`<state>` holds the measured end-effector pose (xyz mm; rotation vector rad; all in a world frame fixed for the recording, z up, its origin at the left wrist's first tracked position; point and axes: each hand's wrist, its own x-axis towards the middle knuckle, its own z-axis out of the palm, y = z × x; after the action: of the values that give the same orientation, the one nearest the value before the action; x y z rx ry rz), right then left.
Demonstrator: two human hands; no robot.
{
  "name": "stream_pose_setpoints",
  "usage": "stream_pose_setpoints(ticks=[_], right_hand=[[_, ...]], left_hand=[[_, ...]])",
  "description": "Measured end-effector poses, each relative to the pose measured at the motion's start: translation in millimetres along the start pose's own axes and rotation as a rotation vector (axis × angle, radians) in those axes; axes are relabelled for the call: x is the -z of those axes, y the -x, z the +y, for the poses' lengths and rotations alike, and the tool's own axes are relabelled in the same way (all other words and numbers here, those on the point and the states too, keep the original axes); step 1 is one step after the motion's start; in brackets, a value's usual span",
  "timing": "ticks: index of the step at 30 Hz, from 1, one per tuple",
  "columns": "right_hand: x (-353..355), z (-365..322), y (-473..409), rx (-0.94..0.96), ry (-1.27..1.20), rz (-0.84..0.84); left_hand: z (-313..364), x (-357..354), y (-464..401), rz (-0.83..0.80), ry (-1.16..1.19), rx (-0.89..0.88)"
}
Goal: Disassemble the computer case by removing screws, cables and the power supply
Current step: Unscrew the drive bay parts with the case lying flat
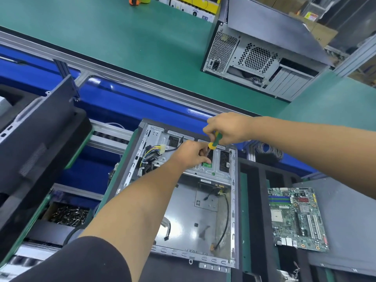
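An open grey computer case (234,200) lies flat in front of me with its inside bare. A bundle of coloured cables (150,154) with a white plug sits at its far left. My right hand (225,128) grips a green and yellow screwdriver (215,140) by the handle, tip pointing down at the drive bracket (211,169) at the case's far end. My left hand (191,154) reaches in beside it, fingers curled around the screwdriver's shaft near the tip. A black cable (225,216) runs along the case floor on the right.
A removed green motherboard (297,218) lies on a grey panel to the right. A second computer case (260,55) stands on the green table at the back right. A dark side panel (36,151) leans at the left above a bin of screws (67,215).
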<state>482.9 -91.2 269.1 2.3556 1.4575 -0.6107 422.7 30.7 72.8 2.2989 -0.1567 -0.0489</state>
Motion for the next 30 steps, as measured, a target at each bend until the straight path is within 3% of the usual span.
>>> stream_pose_setpoints(ticks=[3,7,14,30], right_hand=[[-7,5,0,0.025,0.119,0.029],[-13,7,8,0.246,0.382,0.027],[-5,-4,22,0.038,0.309,-0.027],[3,-19,42,-0.087,0.279,-0.013]], left_hand=[[1,1,-1,-0.011,-0.007,0.005],[1,1,1,-0.012,0.016,0.022],[9,9,6,-0.016,0.023,0.029],[17,22,20,-0.068,0.136,-0.032]])
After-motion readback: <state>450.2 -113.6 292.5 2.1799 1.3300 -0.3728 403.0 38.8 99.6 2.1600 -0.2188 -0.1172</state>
